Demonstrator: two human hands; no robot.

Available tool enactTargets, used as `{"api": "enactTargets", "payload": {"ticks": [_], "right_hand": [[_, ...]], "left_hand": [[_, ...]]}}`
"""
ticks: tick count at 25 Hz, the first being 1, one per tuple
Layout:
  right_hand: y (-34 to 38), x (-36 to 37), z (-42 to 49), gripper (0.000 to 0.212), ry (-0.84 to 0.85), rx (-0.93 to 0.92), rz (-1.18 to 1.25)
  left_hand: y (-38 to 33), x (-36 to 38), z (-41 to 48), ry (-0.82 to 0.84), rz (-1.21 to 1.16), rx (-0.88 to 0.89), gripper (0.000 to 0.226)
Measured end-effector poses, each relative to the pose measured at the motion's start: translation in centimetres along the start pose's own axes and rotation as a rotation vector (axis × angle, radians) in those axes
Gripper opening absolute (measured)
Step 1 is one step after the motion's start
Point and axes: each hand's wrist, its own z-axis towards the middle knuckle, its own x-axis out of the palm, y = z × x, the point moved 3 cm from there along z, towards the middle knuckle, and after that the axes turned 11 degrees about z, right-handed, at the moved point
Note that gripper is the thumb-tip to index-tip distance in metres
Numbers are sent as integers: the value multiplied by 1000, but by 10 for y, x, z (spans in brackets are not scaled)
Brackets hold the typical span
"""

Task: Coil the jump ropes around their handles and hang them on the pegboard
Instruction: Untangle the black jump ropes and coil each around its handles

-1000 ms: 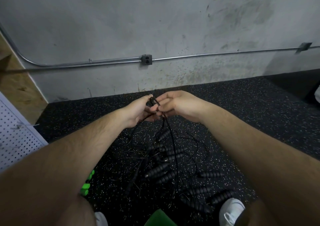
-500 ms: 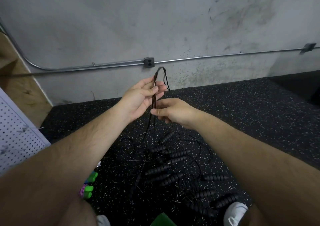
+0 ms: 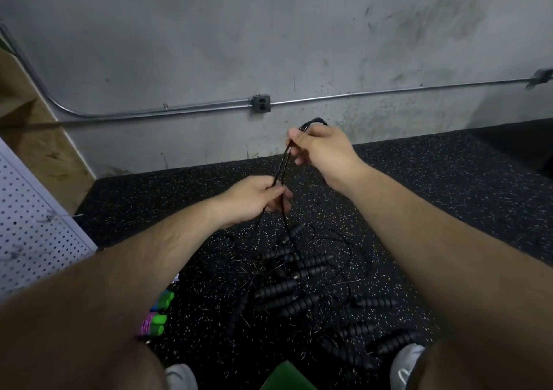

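A thin black jump rope cord (image 3: 283, 165) runs doubled between my two hands above the floor. My right hand (image 3: 321, 152) pinches the folded top of the cord, its loop poking out above the fingers. Lower and to the left, my left hand (image 3: 257, 199) grips the same strands. Below it the cord drops into a tangled pile of black ribbed handles (image 3: 294, 282) and loose cords on the floor. The white pegboard (image 3: 33, 225) stands at the left edge.
Black speckled rubber floor (image 3: 434, 186) meets a grey concrete wall with a metal conduit and an outlet box (image 3: 261, 103). Green and purple handles (image 3: 157, 319) lie at lower left. My white shoes (image 3: 405, 365) show at the bottom. A wooden panel (image 3: 33, 126) leans at left.
The hands swapped heights: my right hand rose to take the folded top of the cord, while my left hand slid down the strands to a lower grip.
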Motion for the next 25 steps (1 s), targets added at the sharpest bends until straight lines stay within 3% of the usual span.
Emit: {"api": "enactTargets", "payload": {"ticks": [3, 5, 8, 11, 15, 18, 20, 22, 25], "right_hand": [[-9, 2, -5, 8, 170, 69, 15], [-20, 3, -11, 16, 241, 157, -49], [-38, 6, -25, 24, 382, 266, -352], [-49, 16, -38, 20, 417, 213, -527], [-20, 20, -29, 14, 205, -5, -504], [1, 12, -13, 25, 79, -22, -287], [7, 8, -5, 29, 23, -28, -189], [8, 7, -1, 33, 4, -30, -86], [-6, 9, -7, 17, 191, 49, -140]], "left_hand": [[-13, -8, 13, -215, -290, 21, 27], [-23, -13, 23, -295, -394, 47, 29], [-35, -14, 31, -324, -535, 39, 30], [-47, -19, 32, -293, -761, 91, 30], [-28, -25, 29, -254, -556, 55, 34], [-6, -12, 8, 26, -364, 25, 40], [0, -2, -3, 109, -154, 28, 36], [-3, 2, 0, 5, -135, 43, 31], [-17, -6, 15, -182, -478, 71, 27]]}}
